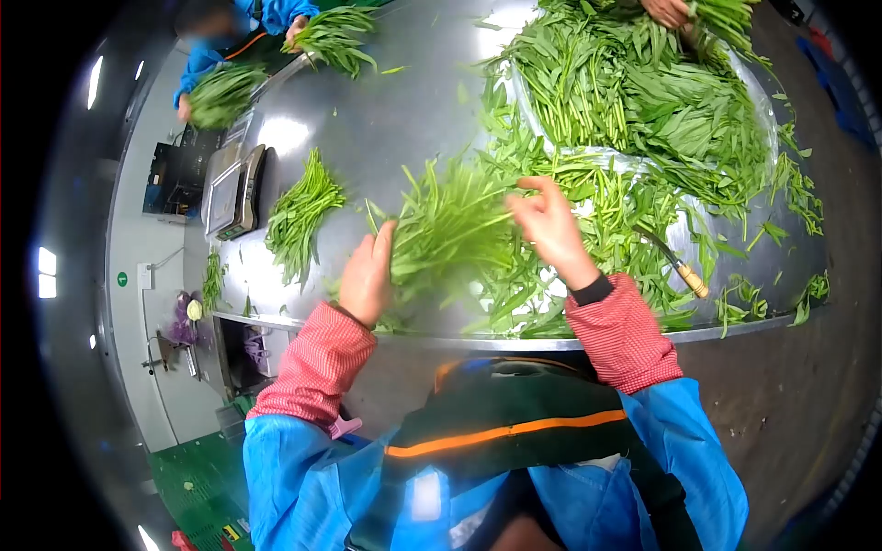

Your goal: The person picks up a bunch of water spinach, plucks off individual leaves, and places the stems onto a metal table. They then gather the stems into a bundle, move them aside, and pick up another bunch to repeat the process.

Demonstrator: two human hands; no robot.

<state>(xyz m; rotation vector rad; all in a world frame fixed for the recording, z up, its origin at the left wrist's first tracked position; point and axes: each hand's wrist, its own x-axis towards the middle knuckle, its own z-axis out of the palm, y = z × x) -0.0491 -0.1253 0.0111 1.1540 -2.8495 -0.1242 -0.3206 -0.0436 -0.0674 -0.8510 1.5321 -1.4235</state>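
A loose bunch of water spinach (pixel 450 225), smeared by motion, is held over the metal table in front of me. My left hand (pixel 367 275) is closed around its left side, with leaves spilling past the fingers. At the bunch's right side, my right hand (pixel 551 230) has its fingers drawn together on thin stems; the exact grip is blurred. Loose water spinach (pixel 597 202) lies beneath and beyond my right hand. A sickle-like knife with a wooden handle (pixel 691 280) rests among the greens to the right.
Left of my hands lies another bunch (pixel 306 216), beside a weighing scale (pixel 234 193). A large plastic-lined heap (pixel 634 92) covers the far right. Across the table, a co-worker's hands (pixel 296 32) hold bunches; another person's hand (pixel 666 11) reaches the heap. The table edge (pixel 441 343) runs before me.
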